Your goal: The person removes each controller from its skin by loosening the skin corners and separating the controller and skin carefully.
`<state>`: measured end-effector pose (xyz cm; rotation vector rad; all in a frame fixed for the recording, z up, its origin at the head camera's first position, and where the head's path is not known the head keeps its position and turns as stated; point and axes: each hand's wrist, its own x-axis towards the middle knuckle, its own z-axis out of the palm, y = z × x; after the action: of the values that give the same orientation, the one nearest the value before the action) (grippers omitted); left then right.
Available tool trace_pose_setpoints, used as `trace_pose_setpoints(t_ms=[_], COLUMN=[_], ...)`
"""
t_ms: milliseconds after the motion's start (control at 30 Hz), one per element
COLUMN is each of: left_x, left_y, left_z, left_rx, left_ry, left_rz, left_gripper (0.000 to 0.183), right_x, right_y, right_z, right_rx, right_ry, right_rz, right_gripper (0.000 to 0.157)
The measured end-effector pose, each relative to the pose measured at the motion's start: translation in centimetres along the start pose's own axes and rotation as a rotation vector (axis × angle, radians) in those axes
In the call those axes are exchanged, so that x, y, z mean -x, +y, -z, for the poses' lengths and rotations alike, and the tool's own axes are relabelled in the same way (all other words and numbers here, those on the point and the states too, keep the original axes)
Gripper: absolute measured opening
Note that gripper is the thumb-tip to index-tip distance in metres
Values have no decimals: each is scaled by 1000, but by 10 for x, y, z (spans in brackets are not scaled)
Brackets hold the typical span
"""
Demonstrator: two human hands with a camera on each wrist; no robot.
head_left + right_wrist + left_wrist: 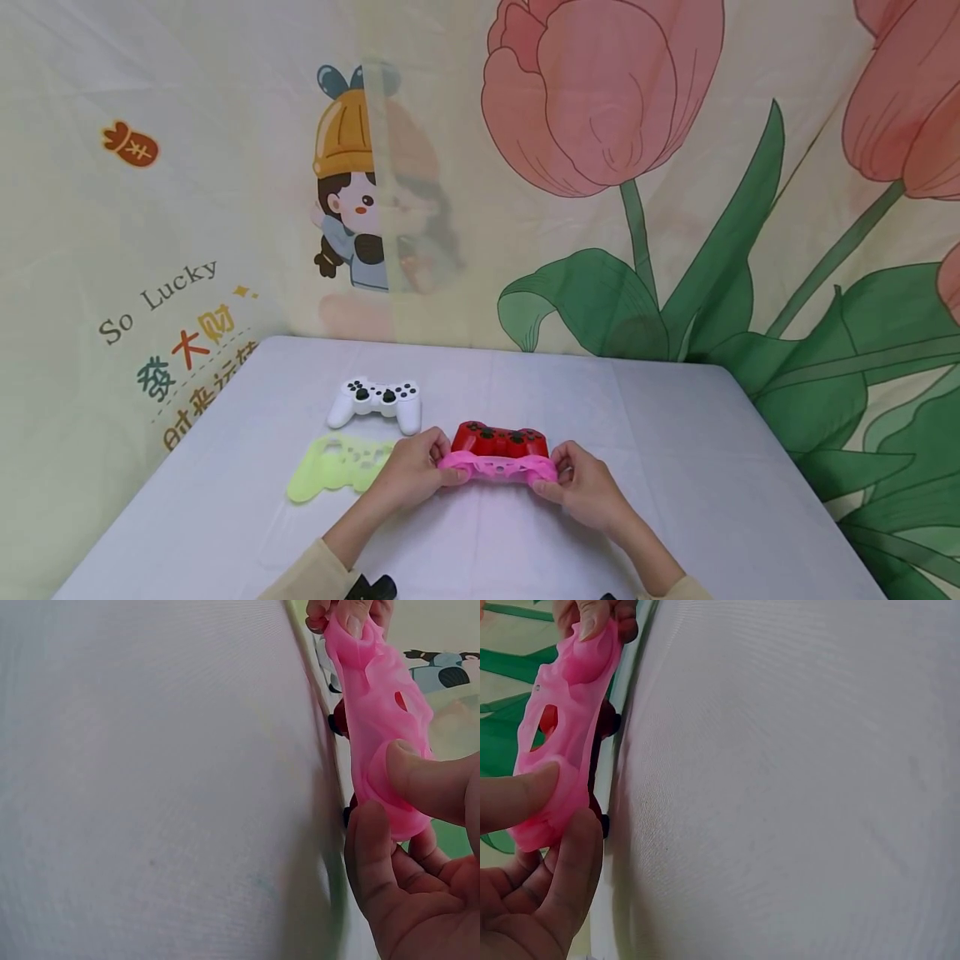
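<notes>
A red game controller [501,439] has a stretchy pink silicone cover [501,468] over its near side, handles included; its button face still shows red beyond the cover. At the left end my left hand [411,472] pinches the cover over one handle, thumb on the near side and fingers behind. My right hand [588,487] pinches the other end the same way. In the left wrist view the pink cover [574,712] is creased, with red visible through an opening. The right wrist view shows the thumb pressing the pink cover [382,720] over a rounded handle end.
A white game controller [377,403] lies at the back left of the white-clothed table [660,450]. Nearer, a yellow-green silicone cover [333,468] lies flat beside my left wrist. A printed curtain [450,317] hangs behind the table.
</notes>
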<state>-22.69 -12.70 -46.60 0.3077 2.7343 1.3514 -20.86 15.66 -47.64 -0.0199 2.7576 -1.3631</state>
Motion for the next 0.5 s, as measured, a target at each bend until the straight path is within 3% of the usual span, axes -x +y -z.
trace_pose_setpoints(t_ms=[500], left_x=[-3], left_y=[-1], left_z=[-4], left_rx=[-27], left_ry=[-11], left_rz=[-26], left_gripper=[37], right_x=[-3], right_y=[4], right_z=[0], right_rx=[33], right_ry=[37], right_rz=[6], right_gripper=[42])
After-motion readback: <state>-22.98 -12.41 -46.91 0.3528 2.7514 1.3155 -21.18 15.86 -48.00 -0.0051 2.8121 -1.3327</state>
